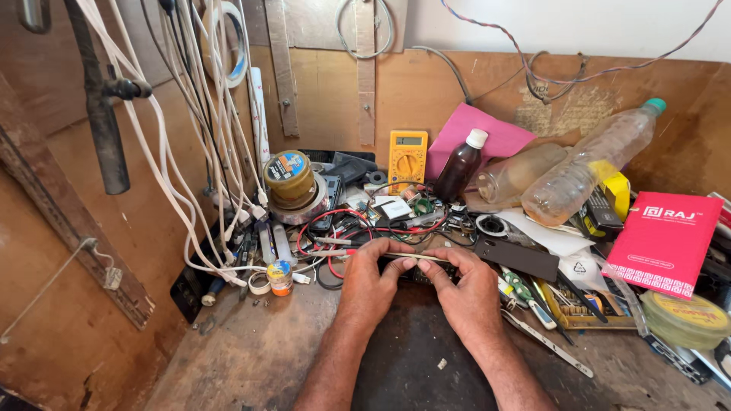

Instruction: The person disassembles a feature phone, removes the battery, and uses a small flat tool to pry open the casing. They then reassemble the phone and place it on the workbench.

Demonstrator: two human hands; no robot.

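An electronics repair workshop: multimeter (407, 158), hanging cables (190, 137), cluttered workbench (251, 350).

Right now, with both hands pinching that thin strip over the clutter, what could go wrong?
The thin pale strip, pinched by the left hand and right hand, might bend or snap. The red wires just behind could snag a finger. The clear plastic bottles lie tilted on the pile and may roll down.
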